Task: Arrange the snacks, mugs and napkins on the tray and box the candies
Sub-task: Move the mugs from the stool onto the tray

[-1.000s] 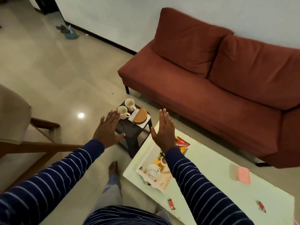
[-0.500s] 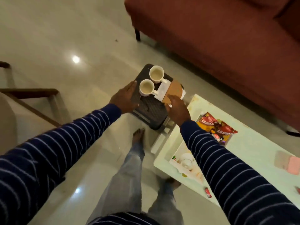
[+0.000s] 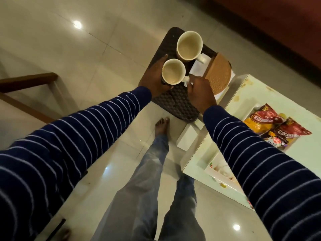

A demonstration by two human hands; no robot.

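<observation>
Head view — dark stool [image 3: 175, 101] taken as landmark. Two cream mugs stood on it: near mug [image 3: 172, 71] toward its front, far mug [image 3: 189, 46] toward its back. Left hand [image 3: 154, 79] wrapped the near mug's side; right hand [image 3: 199, 91] pinched its handle. Napkins [image 3: 198, 68] under a wooden holder [image 3: 219, 73] at the stool's right. Snack packets [image 3: 276, 127] lay on the desk [image 3: 295, 94], right of the stool.
</observation>
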